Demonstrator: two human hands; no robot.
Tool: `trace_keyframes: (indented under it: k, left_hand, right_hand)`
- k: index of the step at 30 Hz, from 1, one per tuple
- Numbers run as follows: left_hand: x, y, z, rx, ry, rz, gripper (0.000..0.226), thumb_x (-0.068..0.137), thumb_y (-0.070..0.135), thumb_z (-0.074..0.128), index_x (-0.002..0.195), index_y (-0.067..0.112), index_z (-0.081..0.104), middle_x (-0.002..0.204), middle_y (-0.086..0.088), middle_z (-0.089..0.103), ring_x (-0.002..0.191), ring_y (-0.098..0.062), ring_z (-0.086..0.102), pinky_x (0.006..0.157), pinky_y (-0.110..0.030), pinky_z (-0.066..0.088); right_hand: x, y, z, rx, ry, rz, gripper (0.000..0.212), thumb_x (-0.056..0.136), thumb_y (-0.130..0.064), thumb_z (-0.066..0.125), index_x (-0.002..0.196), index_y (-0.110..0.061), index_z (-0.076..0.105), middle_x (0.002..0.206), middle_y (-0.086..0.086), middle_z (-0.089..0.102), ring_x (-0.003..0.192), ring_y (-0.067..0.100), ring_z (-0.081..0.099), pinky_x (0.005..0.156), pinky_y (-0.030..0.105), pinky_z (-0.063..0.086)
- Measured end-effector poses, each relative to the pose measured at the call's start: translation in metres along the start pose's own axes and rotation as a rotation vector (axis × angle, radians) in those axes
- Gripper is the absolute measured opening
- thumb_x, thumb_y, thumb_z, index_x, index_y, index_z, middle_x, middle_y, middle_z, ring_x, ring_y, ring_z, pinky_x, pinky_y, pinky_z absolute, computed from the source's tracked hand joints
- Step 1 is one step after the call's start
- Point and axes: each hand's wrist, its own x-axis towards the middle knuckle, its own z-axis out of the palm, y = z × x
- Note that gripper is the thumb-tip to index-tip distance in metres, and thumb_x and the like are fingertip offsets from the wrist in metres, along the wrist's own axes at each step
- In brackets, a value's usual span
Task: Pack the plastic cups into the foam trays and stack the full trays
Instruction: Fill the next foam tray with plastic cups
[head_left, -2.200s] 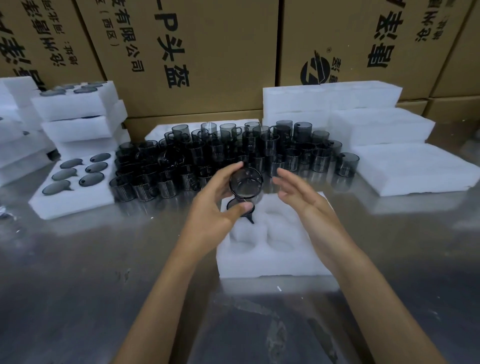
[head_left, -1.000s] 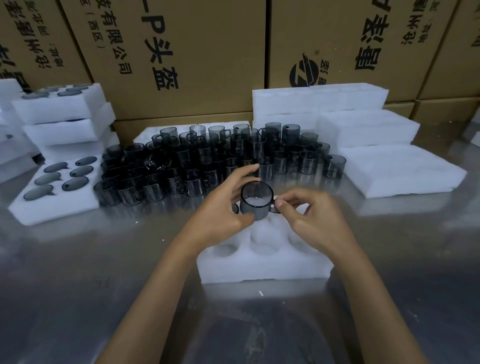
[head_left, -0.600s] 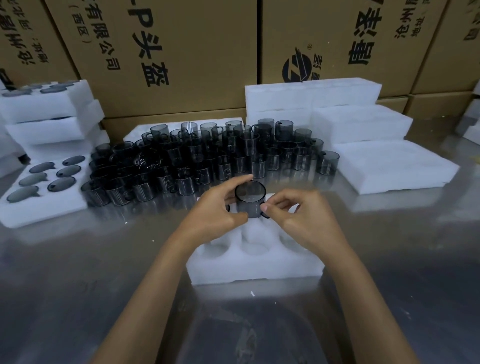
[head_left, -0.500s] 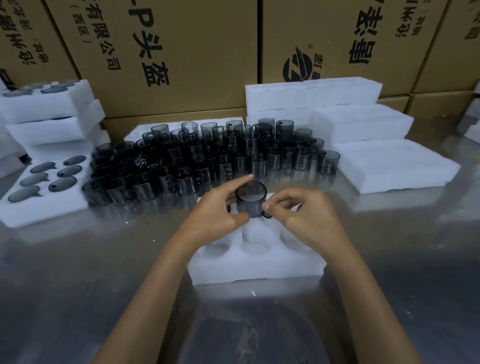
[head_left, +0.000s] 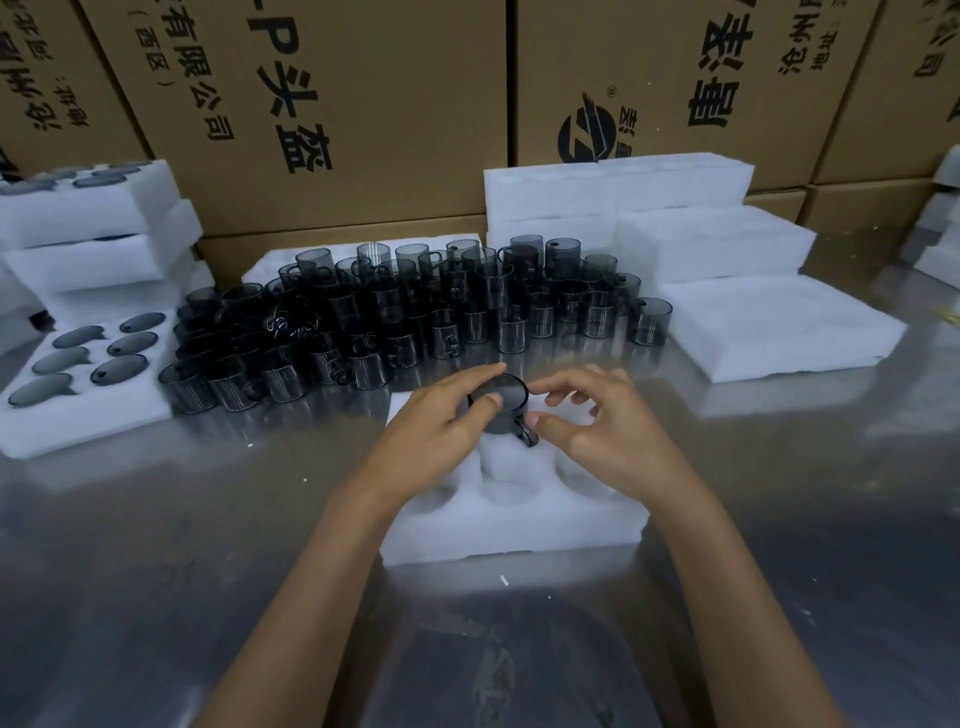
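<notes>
Behind the white six-pocket foam tray (head_left: 511, 525) on the grey, glossy metal table (head_left: 156, 571) stand smoky dark-grey translucent plastic cups (head_left: 395, 317) with pale vertical stripes, flanked by plain white foam slabs (head_left: 774, 325), and beyond them brown cardboard cartons (head_left: 363, 104) printed with black characters.

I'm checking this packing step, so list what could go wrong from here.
1. The smoky cup, held by the left hand, sits tilted over the foam tray; its handle, by the right hand, may miss the slot.
2. Pressing hard could tear the foam.
3. The loose cups stand close behind; a reach might topple them.
</notes>
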Motion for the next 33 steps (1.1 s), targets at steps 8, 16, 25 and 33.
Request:
trace_keyframes:
  k: [8,16,25,33]
  left_hand:
    - [0.001,-0.008,0.009,0.348,-0.085,0.140,0.041,0.104,0.036,0.036,0.144,0.029,0.041,0.159,0.008,0.032,0.148,0.000,0.007,0.117,-0.017,-0.010]
    - [-0.002,-0.006,0.012,0.501,-0.093,0.071,0.044,0.104,0.043,0.028,0.147,0.036,0.034,0.157,0.016,0.032,0.148,-0.003,0.018,0.121,-0.046,-0.014]
    - [0.010,-0.011,-0.017,-0.038,0.375,-0.044,0.033,0.099,0.020,0.047,0.130,0.029,0.052,0.125,0.010,0.050,0.125,-0.020,0.048,0.111,-0.050,0.034]
    - [0.047,-0.075,-0.054,0.313,0.276,-0.578,0.048,0.091,0.016,0.051,0.139,0.023,0.052,0.137,-0.020,0.037,0.133,-0.036,0.025,0.109,-0.045,0.030]
  right_hand:
    - [0.001,0.003,0.001,-0.284,-0.072,0.033,0.020,0.083,-0.044,0.072,0.101,-0.045,0.063,0.126,-0.019,0.046,0.129,0.004,0.023,0.092,0.024,0.008]
    - [0.004,0.008,0.005,-0.101,-0.105,0.127,0.040,0.083,-0.035,0.075,0.119,-0.041,0.059,0.139,-0.022,0.037,0.143,0.005,0.019,0.113,0.029,0.020]
    - [0.004,0.013,-0.005,0.623,0.017,0.303,0.022,0.085,-0.025,0.073,0.104,-0.037,0.076,0.115,-0.008,0.072,0.117,0.014,0.063,0.107,0.042,0.046]
    - [0.006,0.013,0.000,0.713,-0.017,0.369,0.017,0.089,-0.026,0.065,0.100,-0.031,0.077,0.098,-0.002,0.077,0.089,0.012,0.071,0.068,0.024,0.056]
